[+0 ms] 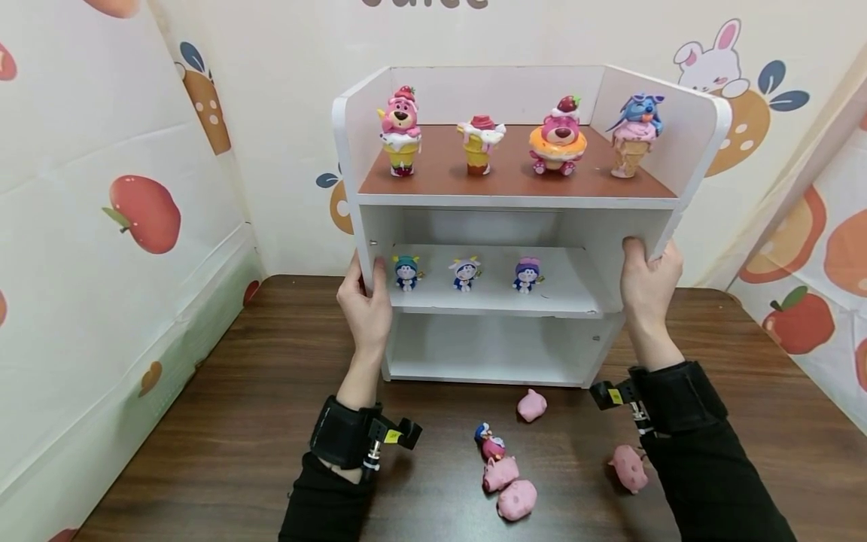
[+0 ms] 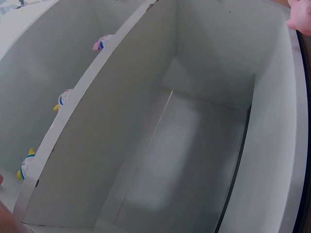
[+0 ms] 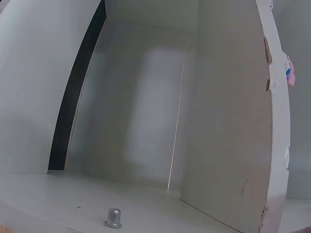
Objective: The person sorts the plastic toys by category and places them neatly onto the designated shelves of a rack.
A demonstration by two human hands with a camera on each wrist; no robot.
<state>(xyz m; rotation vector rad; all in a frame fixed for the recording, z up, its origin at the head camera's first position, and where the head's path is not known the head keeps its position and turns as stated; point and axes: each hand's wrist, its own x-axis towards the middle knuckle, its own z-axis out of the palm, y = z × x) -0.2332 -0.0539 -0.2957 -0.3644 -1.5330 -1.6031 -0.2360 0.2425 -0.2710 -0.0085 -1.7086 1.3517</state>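
Note:
A white shelf unit (image 1: 515, 201) with a brown top board stands on the wooden table. My left hand (image 1: 367, 309) grips its left side panel, thumb on the inner face. My right hand (image 1: 650, 286) holds the right side panel in the same way. On the top board stand a pink bear in a cone (image 1: 401, 139), a cone figure with white topping (image 1: 479, 144), a bear with an orange ring (image 1: 558, 143) and a blue figure on a cone (image 1: 635, 135). Three small dolls (image 1: 464, 274) stand along the middle board. The wrist views look into the lower compartment (image 2: 165, 160).
In front of the unit lie several pink pig toys (image 1: 517, 500) and a small colourful figure (image 1: 491, 443). Another pig (image 1: 629, 468) lies beside my right forearm. A metal peg (image 3: 113, 218) sticks out of an inner side wall. Fruit-printed sheets (image 1: 271, 113) surround the table.

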